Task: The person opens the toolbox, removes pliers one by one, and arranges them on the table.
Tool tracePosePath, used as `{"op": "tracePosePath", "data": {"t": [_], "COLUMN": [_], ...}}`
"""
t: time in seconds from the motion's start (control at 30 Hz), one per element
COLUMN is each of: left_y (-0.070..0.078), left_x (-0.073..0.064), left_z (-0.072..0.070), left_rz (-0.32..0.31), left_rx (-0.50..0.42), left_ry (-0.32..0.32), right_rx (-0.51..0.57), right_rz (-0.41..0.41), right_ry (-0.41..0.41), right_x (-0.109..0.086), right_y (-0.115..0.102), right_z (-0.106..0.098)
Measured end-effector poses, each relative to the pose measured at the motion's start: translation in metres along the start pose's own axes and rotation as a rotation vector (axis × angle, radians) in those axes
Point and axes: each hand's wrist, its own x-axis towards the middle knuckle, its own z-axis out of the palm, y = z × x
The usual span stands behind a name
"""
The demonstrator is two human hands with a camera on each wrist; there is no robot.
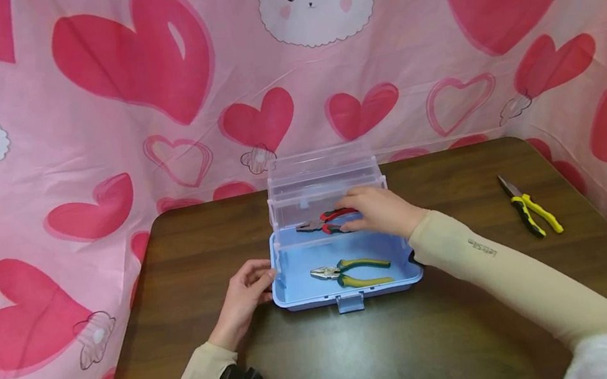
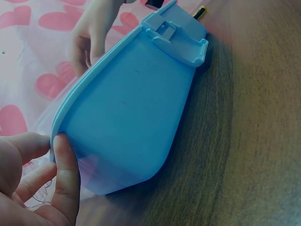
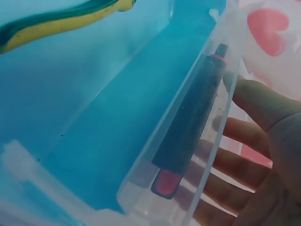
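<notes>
Pliers (image 1: pixel 324 219) — red-handled, just beside spread right fingers (image 3: pixel 247 135) — left fingers (image 2: pixel 67 176) clamped on blue box (image 2: pixel 127 103).

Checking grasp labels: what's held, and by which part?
Left hand pinches the blue box by its left rim. Right hand, at the red-black pliers: hold can't be told.

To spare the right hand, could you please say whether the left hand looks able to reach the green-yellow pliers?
Probably yes: the green-yellow pliers lie uncovered inside the blue box, near the left hand, though it holds the box and would likely need to let go.
</notes>
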Motion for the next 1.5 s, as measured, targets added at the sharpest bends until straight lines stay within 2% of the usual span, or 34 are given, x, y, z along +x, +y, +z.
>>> {"op": "tracePosePath", "data": {"t": [0.3, 0.5, 0.83, 1.3, 1.5], "left_y": [-0.001, -0.001, 0.001, 0.000, -0.001], "left_x": [-0.001, 0.000, 0.000, 0.001, 0.001], "left_z": [-0.001, -0.003, -0.002, -0.001, -0.001], "left_rz": [0.000, -0.003, 0.000, 0.014, 0.004], "left_rx": [0.000, -0.004, -0.008, -0.023, -0.022], "left_ry": [0.013, 0.011, 0.007, -0.003, -0.005], "right_rx": [-0.096, -0.183, -0.171, -0.232, -0.149], "right_rz": [-0.022, -0.045, -0.008, 0.088, 0.123], "right_ry": [-0.100, -0.110, -0.085, -0.054, -0.052], "right_x": [0.015, 0.019, 0.018, 0.016, 0.010], "right_y": [-0.010, -0.020, -0.022, -0.022, -0.023], "right_z": [0.000, -0.001, 0.000, 0.004, 0.002]}}
